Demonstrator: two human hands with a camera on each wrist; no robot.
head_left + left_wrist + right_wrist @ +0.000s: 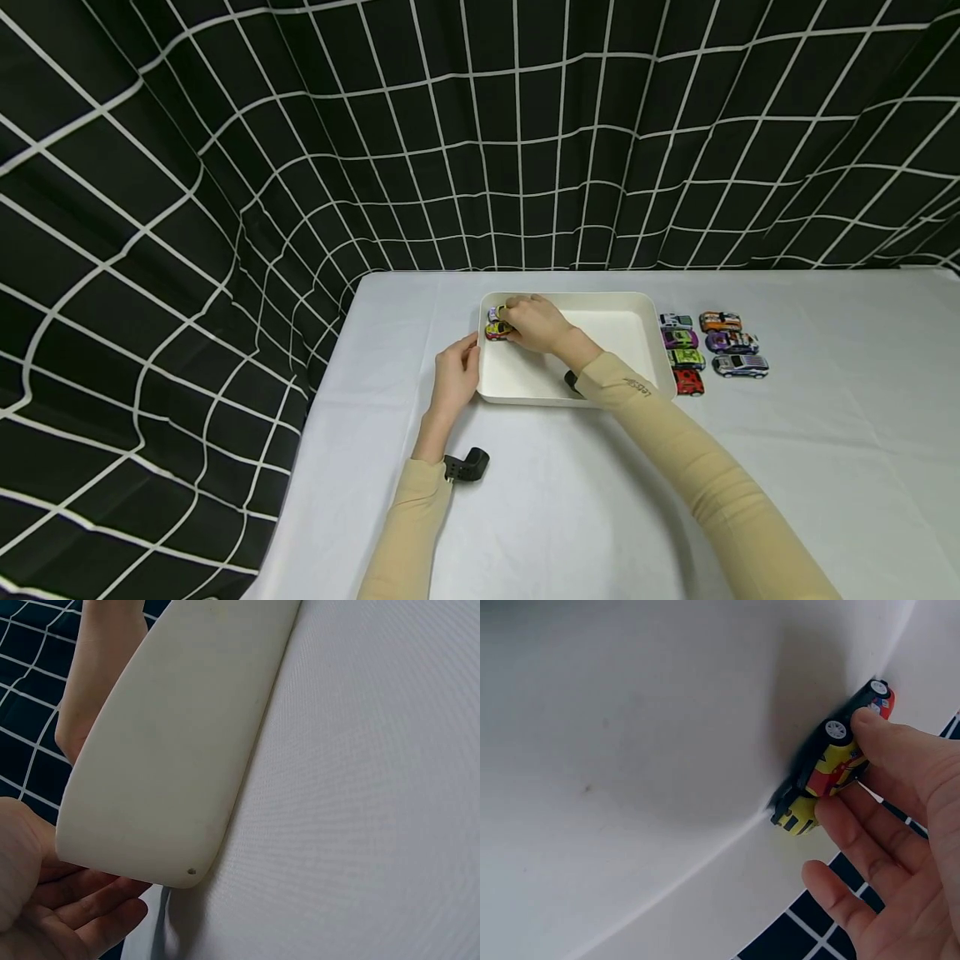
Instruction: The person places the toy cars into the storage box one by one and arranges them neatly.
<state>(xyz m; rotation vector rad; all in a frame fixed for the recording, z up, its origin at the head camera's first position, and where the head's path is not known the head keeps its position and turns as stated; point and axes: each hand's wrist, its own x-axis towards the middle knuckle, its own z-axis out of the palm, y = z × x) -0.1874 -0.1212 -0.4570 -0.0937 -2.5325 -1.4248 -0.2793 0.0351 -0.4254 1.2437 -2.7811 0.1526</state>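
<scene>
My right hand [534, 323] reaches into the white tray [573, 398] at its far left corner. Thumb and fingers pinch a red-and-yellow toy car [838, 754], which looks tilted in the right wrist view. Beyond it a second toy car [494, 313], partly yellow, sits against the corner, mostly hidden by the held one and the fingers. At the tray's left side is my left hand [455, 372], its fingertips touching the outer wall. The left wrist view shows those fingers [112, 922] loosely bent beside the tray's end.
Right of the tray, toy cars stand in two columns: several in the nearer one, including a red car [689, 382] and a purple-green car [680, 338], and an orange car [720, 322], a purple-white car [732, 342] and a silver car [740, 366] farther right. A gridded black curtain [517, 150] hangs behind.
</scene>
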